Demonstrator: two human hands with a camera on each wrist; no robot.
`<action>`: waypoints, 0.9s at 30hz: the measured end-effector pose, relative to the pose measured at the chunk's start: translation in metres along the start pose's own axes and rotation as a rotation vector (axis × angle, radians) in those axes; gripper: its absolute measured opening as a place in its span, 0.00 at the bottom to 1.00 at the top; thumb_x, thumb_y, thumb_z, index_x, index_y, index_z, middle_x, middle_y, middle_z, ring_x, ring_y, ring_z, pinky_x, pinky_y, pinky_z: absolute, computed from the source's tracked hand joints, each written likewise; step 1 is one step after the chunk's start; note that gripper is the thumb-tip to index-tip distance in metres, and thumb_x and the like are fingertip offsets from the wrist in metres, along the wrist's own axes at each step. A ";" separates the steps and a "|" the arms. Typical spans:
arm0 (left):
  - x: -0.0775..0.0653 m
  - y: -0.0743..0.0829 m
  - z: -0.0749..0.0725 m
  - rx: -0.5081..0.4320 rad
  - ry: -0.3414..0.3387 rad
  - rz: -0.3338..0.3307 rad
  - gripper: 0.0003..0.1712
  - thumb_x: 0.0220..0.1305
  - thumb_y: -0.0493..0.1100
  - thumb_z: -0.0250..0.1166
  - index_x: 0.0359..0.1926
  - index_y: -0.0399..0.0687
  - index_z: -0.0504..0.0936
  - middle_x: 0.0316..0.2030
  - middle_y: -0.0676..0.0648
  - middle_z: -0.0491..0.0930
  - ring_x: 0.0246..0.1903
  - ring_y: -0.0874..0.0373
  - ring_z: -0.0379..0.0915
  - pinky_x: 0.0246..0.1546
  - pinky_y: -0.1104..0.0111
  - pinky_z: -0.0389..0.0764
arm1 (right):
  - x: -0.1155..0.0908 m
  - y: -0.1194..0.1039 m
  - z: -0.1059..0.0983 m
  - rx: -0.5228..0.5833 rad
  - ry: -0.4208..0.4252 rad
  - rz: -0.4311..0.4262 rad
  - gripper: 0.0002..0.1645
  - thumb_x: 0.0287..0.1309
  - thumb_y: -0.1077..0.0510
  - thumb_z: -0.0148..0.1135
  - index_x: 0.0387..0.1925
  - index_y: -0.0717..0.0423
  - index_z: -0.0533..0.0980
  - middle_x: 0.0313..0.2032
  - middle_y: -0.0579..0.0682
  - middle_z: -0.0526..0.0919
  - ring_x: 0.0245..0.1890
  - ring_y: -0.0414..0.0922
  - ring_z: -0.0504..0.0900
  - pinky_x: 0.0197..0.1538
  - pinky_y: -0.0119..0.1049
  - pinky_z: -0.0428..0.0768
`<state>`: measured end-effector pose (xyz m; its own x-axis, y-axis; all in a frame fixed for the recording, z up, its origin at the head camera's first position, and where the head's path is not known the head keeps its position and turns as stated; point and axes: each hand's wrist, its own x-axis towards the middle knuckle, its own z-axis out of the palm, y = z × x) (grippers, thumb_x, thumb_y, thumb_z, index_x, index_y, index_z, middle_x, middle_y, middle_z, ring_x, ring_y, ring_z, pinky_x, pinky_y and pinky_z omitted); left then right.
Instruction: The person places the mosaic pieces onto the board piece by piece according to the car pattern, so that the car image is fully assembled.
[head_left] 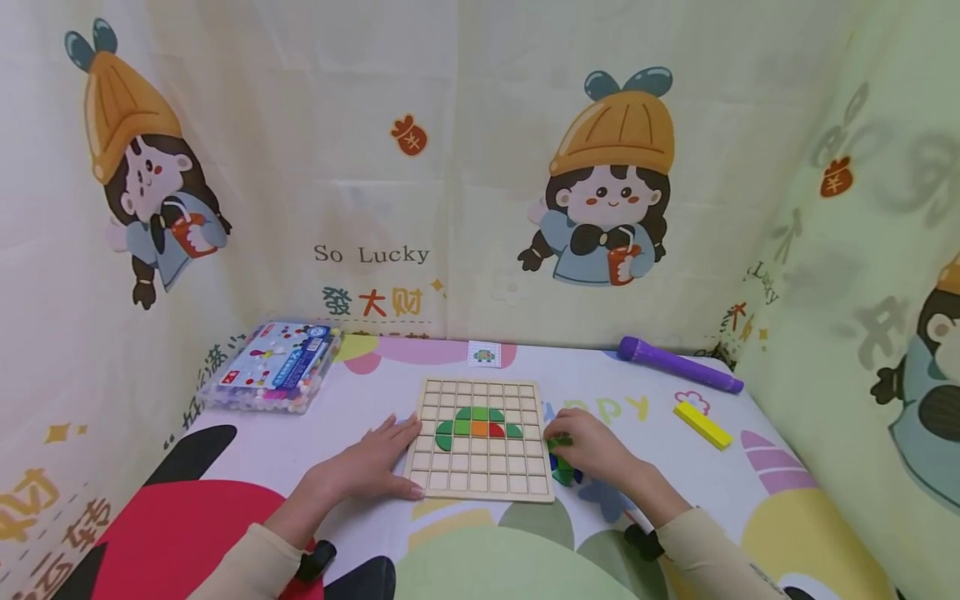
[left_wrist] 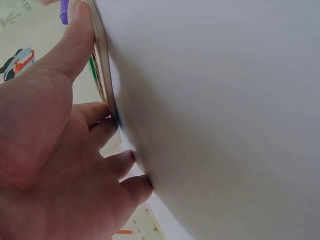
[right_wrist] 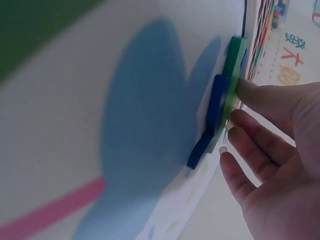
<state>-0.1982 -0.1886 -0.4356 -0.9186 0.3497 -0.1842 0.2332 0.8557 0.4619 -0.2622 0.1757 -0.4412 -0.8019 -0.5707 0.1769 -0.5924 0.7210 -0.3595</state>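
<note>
A square wooden grid board (head_left: 480, 483) lies mid-table, with green, orange and red tiles (head_left: 480, 427) set in some cells in a domed shape. My left hand (head_left: 371, 462) rests at the board's left side, thumb at its near-left corner, fingers spread. In the left wrist view those fingers (left_wrist: 127, 162) touch the table beside the board's edge. At the board's right edge, my right hand (head_left: 592, 446) has thumb and fingers curled at a small pile of green and blue tiles (head_left: 562, 471). The right wrist view shows the thumb against a green tile (right_wrist: 234, 60), beside a blue tile (right_wrist: 216, 100).
A small picture card (head_left: 484, 354) lies behind the board. Back left stands a clear box (head_left: 273, 367) of colourful pieces. A purple stick (head_left: 678, 364) and a yellow bar (head_left: 702, 425) lie to the right. Printed curtains (head_left: 480, 208) surround the table.
</note>
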 end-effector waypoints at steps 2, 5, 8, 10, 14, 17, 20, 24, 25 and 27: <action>0.000 0.000 0.001 -0.002 0.001 -0.003 0.62 0.49 0.65 0.74 0.77 0.45 0.56 0.78 0.45 0.52 0.78 0.37 0.38 0.75 0.39 0.48 | 0.002 -0.003 0.000 -0.034 -0.002 0.003 0.10 0.51 0.65 0.72 0.36 0.50 0.86 0.35 0.41 0.83 0.38 0.38 0.77 0.44 0.38 0.81; 0.000 0.001 0.001 0.002 0.004 -0.004 0.62 0.49 0.65 0.75 0.77 0.46 0.56 0.78 0.46 0.53 0.78 0.37 0.39 0.75 0.39 0.49 | 0.004 -0.005 0.000 -0.079 0.002 0.030 0.10 0.50 0.64 0.72 0.35 0.49 0.86 0.34 0.40 0.83 0.38 0.37 0.77 0.44 0.38 0.82; 0.001 0.001 0.000 0.011 0.004 -0.005 0.62 0.48 0.66 0.74 0.77 0.46 0.56 0.78 0.46 0.53 0.78 0.37 0.39 0.75 0.39 0.49 | 0.005 -0.004 0.001 -0.107 0.009 0.069 0.09 0.50 0.64 0.72 0.33 0.48 0.85 0.33 0.38 0.83 0.38 0.36 0.76 0.45 0.38 0.82; 0.001 0.001 0.000 0.015 0.004 -0.005 0.62 0.48 0.66 0.74 0.77 0.46 0.56 0.78 0.46 0.53 0.78 0.37 0.39 0.75 0.39 0.50 | 0.006 -0.003 0.001 -0.115 0.011 0.073 0.09 0.49 0.64 0.72 0.32 0.47 0.85 0.32 0.38 0.82 0.37 0.36 0.75 0.44 0.37 0.81; 0.002 0.000 -0.001 0.020 0.003 -0.006 0.62 0.48 0.66 0.74 0.77 0.46 0.56 0.78 0.46 0.53 0.78 0.38 0.39 0.75 0.39 0.50 | 0.006 -0.004 0.001 -0.113 0.007 0.054 0.10 0.48 0.66 0.69 0.30 0.47 0.85 0.30 0.38 0.81 0.33 0.37 0.72 0.41 0.35 0.79; 0.002 0.000 0.000 0.017 0.002 -0.007 0.62 0.48 0.66 0.74 0.77 0.46 0.56 0.78 0.46 0.53 0.78 0.38 0.39 0.75 0.39 0.50 | 0.006 -0.005 0.000 -0.096 -0.001 0.053 0.12 0.44 0.68 0.68 0.28 0.48 0.84 0.29 0.39 0.79 0.31 0.37 0.71 0.37 0.32 0.77; 0.002 0.000 0.000 0.010 0.002 -0.002 0.62 0.48 0.66 0.74 0.77 0.46 0.56 0.78 0.46 0.53 0.78 0.38 0.39 0.75 0.39 0.50 | 0.006 -0.005 0.000 -0.082 -0.009 0.060 0.11 0.42 0.69 0.67 0.24 0.48 0.82 0.27 0.40 0.76 0.29 0.37 0.69 0.34 0.30 0.73; 0.001 0.000 0.001 0.003 0.002 0.001 0.62 0.49 0.66 0.74 0.77 0.46 0.57 0.78 0.45 0.54 0.78 0.38 0.39 0.75 0.39 0.50 | 0.005 -0.004 0.000 -0.072 0.002 0.057 0.11 0.41 0.68 0.68 0.22 0.47 0.78 0.25 0.40 0.73 0.28 0.38 0.67 0.31 0.28 0.68; 0.001 0.000 0.001 0.002 0.001 -0.001 0.61 0.49 0.66 0.74 0.77 0.46 0.57 0.78 0.45 0.54 0.78 0.38 0.39 0.75 0.39 0.50 | 0.005 -0.003 0.001 -0.071 0.009 0.055 0.11 0.41 0.67 0.68 0.22 0.47 0.77 0.25 0.39 0.72 0.28 0.38 0.67 0.31 0.28 0.68; 0.000 0.000 0.001 0.000 0.002 -0.008 0.61 0.49 0.66 0.74 0.77 0.46 0.57 0.78 0.46 0.53 0.78 0.38 0.39 0.75 0.39 0.49 | 0.006 -0.004 0.001 -0.071 0.028 0.046 0.11 0.41 0.66 0.67 0.22 0.46 0.76 0.25 0.40 0.72 0.28 0.38 0.66 0.31 0.28 0.67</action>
<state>-0.1982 -0.1881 -0.4363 -0.9210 0.3418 -0.1867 0.2255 0.8588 0.4600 -0.2645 0.1692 -0.4400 -0.8295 -0.5258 0.1880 -0.5583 0.7726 -0.3023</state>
